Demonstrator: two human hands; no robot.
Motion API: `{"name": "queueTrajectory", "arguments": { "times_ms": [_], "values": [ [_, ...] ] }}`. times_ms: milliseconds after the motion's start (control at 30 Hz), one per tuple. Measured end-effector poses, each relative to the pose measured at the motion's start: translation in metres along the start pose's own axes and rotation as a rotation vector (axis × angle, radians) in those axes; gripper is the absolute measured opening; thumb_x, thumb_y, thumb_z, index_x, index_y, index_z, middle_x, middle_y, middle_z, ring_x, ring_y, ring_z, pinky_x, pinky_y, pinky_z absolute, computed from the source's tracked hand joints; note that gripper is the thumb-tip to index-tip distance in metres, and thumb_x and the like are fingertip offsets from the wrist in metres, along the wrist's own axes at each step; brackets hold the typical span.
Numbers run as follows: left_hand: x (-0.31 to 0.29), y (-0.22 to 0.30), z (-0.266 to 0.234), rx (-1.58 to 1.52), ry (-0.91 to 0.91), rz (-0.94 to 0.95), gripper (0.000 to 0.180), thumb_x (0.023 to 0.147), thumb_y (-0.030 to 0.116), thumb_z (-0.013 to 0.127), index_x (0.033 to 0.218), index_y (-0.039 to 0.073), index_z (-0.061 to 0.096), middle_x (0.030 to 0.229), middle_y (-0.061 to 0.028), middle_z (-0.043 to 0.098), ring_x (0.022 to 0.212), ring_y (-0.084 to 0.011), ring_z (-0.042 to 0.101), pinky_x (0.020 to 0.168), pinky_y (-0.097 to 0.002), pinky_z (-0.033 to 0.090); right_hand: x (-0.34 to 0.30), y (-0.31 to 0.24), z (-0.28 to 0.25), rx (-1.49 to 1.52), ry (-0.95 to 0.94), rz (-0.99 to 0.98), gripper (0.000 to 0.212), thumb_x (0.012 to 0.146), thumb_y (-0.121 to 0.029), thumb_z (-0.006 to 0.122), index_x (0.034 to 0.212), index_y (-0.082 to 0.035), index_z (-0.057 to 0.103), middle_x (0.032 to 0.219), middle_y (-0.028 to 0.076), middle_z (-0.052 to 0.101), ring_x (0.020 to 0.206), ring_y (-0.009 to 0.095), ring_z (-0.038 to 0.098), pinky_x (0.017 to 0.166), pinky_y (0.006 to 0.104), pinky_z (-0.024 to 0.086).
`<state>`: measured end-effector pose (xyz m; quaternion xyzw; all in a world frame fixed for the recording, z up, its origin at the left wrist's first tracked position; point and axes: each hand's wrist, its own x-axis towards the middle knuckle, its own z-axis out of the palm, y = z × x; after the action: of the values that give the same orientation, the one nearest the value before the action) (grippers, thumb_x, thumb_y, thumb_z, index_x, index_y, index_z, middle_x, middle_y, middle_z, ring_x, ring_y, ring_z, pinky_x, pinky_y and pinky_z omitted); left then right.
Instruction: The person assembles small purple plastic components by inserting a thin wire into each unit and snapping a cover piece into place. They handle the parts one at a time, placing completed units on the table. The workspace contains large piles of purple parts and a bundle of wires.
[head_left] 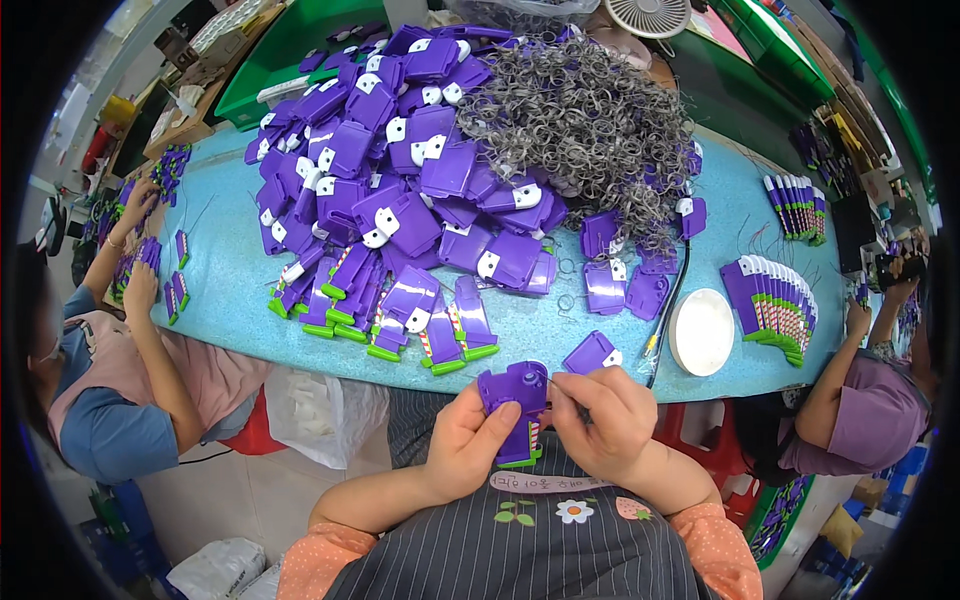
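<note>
Just above my lap, my left hand grips a purple plastic toy part, its thumb pressed on the front. The part's moulded inner side faces up, with a round boss near the top; green and a red-and-white striped strip show at its lower end. My right hand is pinched at the part's upper right edge. Something thin and dark seems to sit at those fingertips, too small to make out. Beyond them a purple piece with a white corner lies near the table's front edge.
On the blue table lie a heap of purple shells, a pile of tangled grey wires, a white round lid or dish, a black cable and a fanned row of striped parts. Co-workers sit left and right.
</note>
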<state>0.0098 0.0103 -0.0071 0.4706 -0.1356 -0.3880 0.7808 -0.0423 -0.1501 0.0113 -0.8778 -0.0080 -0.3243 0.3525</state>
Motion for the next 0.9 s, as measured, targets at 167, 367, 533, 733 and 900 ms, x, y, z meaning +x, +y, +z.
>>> {"name": "queueTrajectory", "arguments": {
  "times_ms": [167,367,533,733,900],
  "values": [
    [-0.006,-0.006,-0.001,0.167,0.005,0.027,0.028,0.096,0.008,0.044,0.122,-0.004,0.047,0.107,-0.0104,0.062,0.093,-0.0094,0.058,0.082,-0.0235,0.046,-0.003,0.001,0.001,-0.07,-0.012,0.014,0.018,0.065,0.001,0.071,0.082,-0.002,0.064,0.06,0.006,0.053,0.046,0.019,0.052,0.041,0.0295,0.039],
    [-0.008,-0.007,-0.001,0.293,0.043,0.037,0.026,0.094,0.008,0.049,0.116,-0.004,0.053,0.094,-0.0062,0.066,0.082,-0.0068,0.059,0.072,-0.0212,0.048,-0.009,0.002,0.003,-0.098,0.035,0.001,0.017,0.065,0.0,0.07,0.08,-0.002,0.063,0.06,0.005,0.053,0.045,0.019,0.051,0.04,0.0298,0.038],
    [-0.007,-0.008,-0.007,0.399,0.019,0.025,0.026,0.092,0.007,0.052,0.115,-0.004,0.054,0.09,-0.0072,0.068,0.075,-0.0075,0.061,0.066,-0.0219,0.049,-0.009,0.003,0.002,-0.156,-0.026,-0.026,0.017,0.066,-0.001,0.07,0.082,-0.001,0.063,0.06,0.005,0.054,0.046,0.018,0.051,0.04,0.0288,0.038],
    [0.001,-0.002,-0.007,0.738,0.011,0.235,0.027,0.089,0.005,0.054,0.113,-0.006,0.054,0.09,-0.014,0.068,0.072,-0.016,0.067,0.063,-0.0266,0.052,-0.005,0.006,0.001,-0.07,-0.066,-0.03,0.017,0.07,-0.002,0.071,0.085,0.001,0.064,0.061,0.005,0.055,0.047,0.018,0.053,0.041,0.0289,0.039],
    [0.001,0.0,-0.009,0.751,0.006,0.232,0.027,0.088,0.004,0.055,0.112,-0.007,0.053,0.09,-0.0158,0.067,0.073,-0.0219,0.068,0.065,-0.03,0.053,-0.007,0.008,0.004,-0.03,-0.092,0.037,0.015,0.071,-0.003,0.071,0.084,0.001,0.063,0.062,0.007,0.056,0.047,0.018,0.054,0.041,0.0285,0.04]
  ]
}}
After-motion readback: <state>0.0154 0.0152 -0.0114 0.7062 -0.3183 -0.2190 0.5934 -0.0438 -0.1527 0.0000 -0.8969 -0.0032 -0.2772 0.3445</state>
